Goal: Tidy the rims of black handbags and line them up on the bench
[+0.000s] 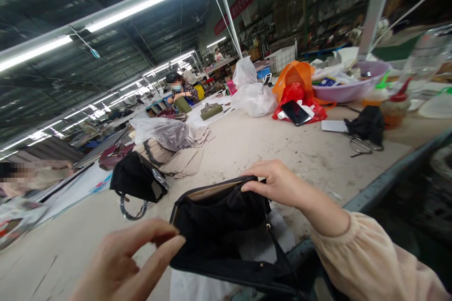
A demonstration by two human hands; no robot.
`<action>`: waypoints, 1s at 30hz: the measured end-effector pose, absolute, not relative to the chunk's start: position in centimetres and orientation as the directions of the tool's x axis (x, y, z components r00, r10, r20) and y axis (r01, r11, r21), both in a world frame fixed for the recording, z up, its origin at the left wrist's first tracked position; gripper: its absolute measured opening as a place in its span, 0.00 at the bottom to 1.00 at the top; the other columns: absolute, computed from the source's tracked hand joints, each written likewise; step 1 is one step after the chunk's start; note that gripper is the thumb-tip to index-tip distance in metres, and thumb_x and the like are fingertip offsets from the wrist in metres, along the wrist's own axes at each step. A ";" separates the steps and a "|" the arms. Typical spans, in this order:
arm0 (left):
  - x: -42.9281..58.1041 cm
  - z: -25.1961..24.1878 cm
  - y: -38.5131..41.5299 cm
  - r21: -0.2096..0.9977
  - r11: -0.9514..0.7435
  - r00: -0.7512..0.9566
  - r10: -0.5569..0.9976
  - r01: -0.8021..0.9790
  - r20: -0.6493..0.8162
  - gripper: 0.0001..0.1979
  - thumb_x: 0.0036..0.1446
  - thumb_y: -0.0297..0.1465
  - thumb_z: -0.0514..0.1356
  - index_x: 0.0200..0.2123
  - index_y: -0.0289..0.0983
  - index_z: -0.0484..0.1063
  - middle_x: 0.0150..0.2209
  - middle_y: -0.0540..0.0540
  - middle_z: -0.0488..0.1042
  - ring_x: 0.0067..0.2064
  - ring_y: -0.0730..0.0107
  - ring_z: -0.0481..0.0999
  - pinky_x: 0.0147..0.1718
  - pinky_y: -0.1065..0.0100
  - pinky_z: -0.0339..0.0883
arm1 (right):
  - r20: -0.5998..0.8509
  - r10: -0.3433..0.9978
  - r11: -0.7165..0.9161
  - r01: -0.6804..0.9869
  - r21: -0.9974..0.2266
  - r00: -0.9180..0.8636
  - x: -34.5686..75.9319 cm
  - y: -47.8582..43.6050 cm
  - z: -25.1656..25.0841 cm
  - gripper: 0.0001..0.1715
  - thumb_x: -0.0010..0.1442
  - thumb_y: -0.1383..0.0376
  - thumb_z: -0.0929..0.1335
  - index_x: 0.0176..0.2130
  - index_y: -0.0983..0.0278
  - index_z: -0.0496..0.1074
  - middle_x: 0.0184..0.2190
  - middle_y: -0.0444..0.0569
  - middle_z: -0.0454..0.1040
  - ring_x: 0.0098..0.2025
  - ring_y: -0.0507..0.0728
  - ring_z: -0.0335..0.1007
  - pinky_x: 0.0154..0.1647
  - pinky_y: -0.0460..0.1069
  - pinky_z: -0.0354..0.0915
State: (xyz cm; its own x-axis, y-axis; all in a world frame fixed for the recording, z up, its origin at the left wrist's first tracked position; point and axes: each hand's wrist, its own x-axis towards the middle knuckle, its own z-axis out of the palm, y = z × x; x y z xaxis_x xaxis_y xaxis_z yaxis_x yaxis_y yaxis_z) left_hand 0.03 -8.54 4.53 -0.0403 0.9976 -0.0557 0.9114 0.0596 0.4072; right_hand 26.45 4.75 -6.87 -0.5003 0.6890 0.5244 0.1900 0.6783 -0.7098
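A black handbag [219, 216] stands in front of me with its mouth wide, showing a dark inside and a tan strip along the far rim. My right hand [278, 183] pinches that far rim near its right corner, thumb inside my view and fingers behind. At the bag's left edge, my left hand [130, 263] has thumb and forefinger brought together; what lies between the tips, if anything, is too small to make out. A black strap with a gold-coloured fitting [269, 226] hangs at the bag's right side. White sheet material [197, 287] shows beneath the bag.
Another black bag [136, 176] with a ring handle lies left on the table [240, 146], by cardboard pieces [183, 162]. Farther back are plastic bags [254, 99], a phone [295, 113], scissors [360, 145], bottles [395, 110] and a purple basin [353, 89]. A co-worker [181, 91] sits beyond.
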 end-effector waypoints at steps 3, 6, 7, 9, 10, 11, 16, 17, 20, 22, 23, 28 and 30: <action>3.2 3.8 -5.9 0.122 -0.251 0.227 0.956 0.960 0.183 0.15 0.49 0.47 0.62 0.36 0.45 0.76 0.35 0.47 0.76 0.36 0.61 0.73 0.37 0.63 0.66 | 0.510 0.688 0.683 0.221 -0.696 -0.517 26.4 4.6 -6.7 0.11 0.58 0.61 0.69 0.41 0.61 0.77 0.34 0.46 0.78 0.36 0.53 0.71 0.38 0.46 0.63; 5.4 2.3 -3.6 -0.100 -0.390 0.399 0.912 0.915 0.093 0.10 0.52 0.42 0.62 0.34 0.43 0.76 0.35 0.46 0.74 0.39 0.58 0.71 0.41 0.58 0.64 | 0.498 0.681 0.702 0.284 -0.653 -0.537 26.5 4.4 -6.6 0.17 0.53 0.58 0.72 0.43 0.60 0.75 0.35 0.46 0.76 0.37 0.54 0.70 0.38 0.47 0.62; 5.8 1.8 -3.1 -0.143 -0.415 0.426 0.902 0.899 0.063 0.08 0.53 0.39 0.62 0.31 0.42 0.75 0.34 0.46 0.74 0.39 0.58 0.70 0.40 0.57 0.64 | 0.490 0.687 0.701 0.312 -0.641 -0.537 26.5 4.4 -6.6 0.19 0.52 0.57 0.73 0.43 0.60 0.75 0.35 0.46 0.76 0.37 0.54 0.70 0.38 0.47 0.62; 5.9 1.1 -2.4 -0.196 -0.431 0.451 0.889 0.881 0.074 0.09 0.55 0.36 0.60 0.26 0.40 0.74 0.33 0.45 0.72 0.38 0.59 0.69 0.40 0.57 0.64 | 0.472 0.703 0.694 0.369 -0.618 -0.532 26.5 4.4 -6.6 0.19 0.49 0.59 0.74 0.42 0.59 0.75 0.34 0.45 0.75 0.37 0.54 0.69 0.37 0.47 0.61; 5.8 0.9 -2.1 -0.210 -0.426 0.455 0.884 0.880 0.109 0.10 0.56 0.35 0.60 0.24 0.39 0.74 0.34 0.44 0.71 0.39 0.59 0.69 0.40 0.56 0.64 | 0.466 0.712 0.689 0.394 -0.609 -0.525 26.4 4.4 -6.7 0.18 0.49 0.61 0.74 0.41 0.59 0.75 0.34 0.44 0.75 0.37 0.53 0.69 0.37 0.47 0.61; 5.5 0.7 -1.9 -0.212 -0.420 0.454 0.878 0.882 0.153 0.10 0.56 0.34 0.59 0.24 0.39 0.74 0.37 0.43 0.71 0.41 0.58 0.69 0.42 0.55 0.64 | 0.463 0.719 0.684 0.413 -0.601 -0.518 26.4 4.5 -6.8 0.16 0.48 0.63 0.74 0.40 0.59 0.75 0.33 0.44 0.75 0.36 0.53 0.69 0.36 0.46 0.60; 4.5 0.3 -1.0 -0.034 -0.418 0.418 0.895 0.908 0.154 0.12 0.59 0.32 0.55 0.25 0.38 0.73 0.45 0.43 0.72 0.44 0.63 0.72 0.44 0.62 0.66 | 0.475 0.735 0.664 0.370 -0.650 -0.484 26.0 4.9 -7.2 0.08 0.54 0.60 0.71 0.34 0.61 0.75 0.30 0.43 0.74 0.33 0.52 0.68 0.34 0.46 0.59; 4.4 0.3 -0.9 0.009 -0.405 0.401 0.908 0.914 0.120 0.12 0.59 0.32 0.55 0.25 0.38 0.72 0.43 0.45 0.74 0.41 0.66 0.73 0.42 0.65 0.66 | 0.475 0.734 0.660 0.344 -0.668 -0.485 25.9 5.0 -7.2 0.08 0.55 0.59 0.71 0.34 0.61 0.75 0.29 0.44 0.74 0.33 0.51 0.68 0.34 0.46 0.59; 4.5 0.3 -0.6 0.071 -0.372 0.366 0.927 0.926 0.080 0.12 0.60 0.32 0.54 0.25 0.38 0.70 0.37 0.46 0.75 0.37 0.68 0.74 0.37 0.68 0.65 | 0.469 0.735 0.649 0.307 -0.696 -0.490 25.9 5.2 -7.2 0.11 0.57 0.57 0.69 0.34 0.62 0.76 0.28 0.44 0.74 0.32 0.51 0.67 0.34 0.46 0.59; 4.5 0.4 -0.5 0.072 -0.360 0.355 0.932 0.930 0.078 0.13 0.60 0.32 0.53 0.24 0.38 0.68 0.33 0.46 0.75 0.35 0.69 0.74 0.36 0.69 0.64 | 0.477 0.730 0.657 0.310 -0.687 -0.490 25.9 5.2 -7.2 0.12 0.58 0.57 0.69 0.34 0.62 0.76 0.28 0.45 0.74 0.32 0.51 0.67 0.34 0.46 0.59; 4.5 0.4 -0.4 0.069 -0.350 0.345 0.936 0.934 0.071 0.14 0.60 0.33 0.53 0.23 0.38 0.68 0.31 0.47 0.74 0.34 0.69 0.74 0.35 0.69 0.63 | 0.486 0.725 0.665 0.312 -0.678 -0.488 25.8 5.2 -7.2 0.12 0.59 0.57 0.68 0.33 0.63 0.76 0.28 0.45 0.74 0.32 0.51 0.67 0.34 0.46 0.59; 4.2 0.5 -0.2 0.078 -0.273 0.271 0.962 0.959 0.041 0.16 0.59 0.37 0.54 0.20 0.38 0.65 0.26 0.47 0.73 0.32 0.68 0.73 0.34 0.70 0.62 | 0.529 0.686 0.712 0.309 -0.631 -0.500 25.7 5.2 -7.1 0.15 0.61 0.57 0.66 0.30 0.64 0.74 0.26 0.45 0.71 0.29 0.51 0.65 0.32 0.46 0.58; 4.2 0.4 -0.2 0.093 -0.268 0.264 0.963 0.959 0.054 0.16 0.59 0.37 0.54 0.20 0.38 0.66 0.26 0.47 0.73 0.32 0.68 0.73 0.33 0.70 0.61 | 0.541 0.668 0.728 0.298 -0.617 -0.511 25.8 5.2 -7.1 0.15 0.62 0.58 0.65 0.31 0.64 0.73 0.26 0.45 0.70 0.29 0.51 0.64 0.32 0.46 0.58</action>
State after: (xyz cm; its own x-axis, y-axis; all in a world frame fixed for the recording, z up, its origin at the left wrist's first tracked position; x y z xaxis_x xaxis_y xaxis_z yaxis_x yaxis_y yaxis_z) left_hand 4.16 -0.16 0.44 0.2638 0.9631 0.0537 0.9589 -0.2679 0.0933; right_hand 25.83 5.16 -7.10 -0.5112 0.6678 0.5411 0.2977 0.7282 -0.6174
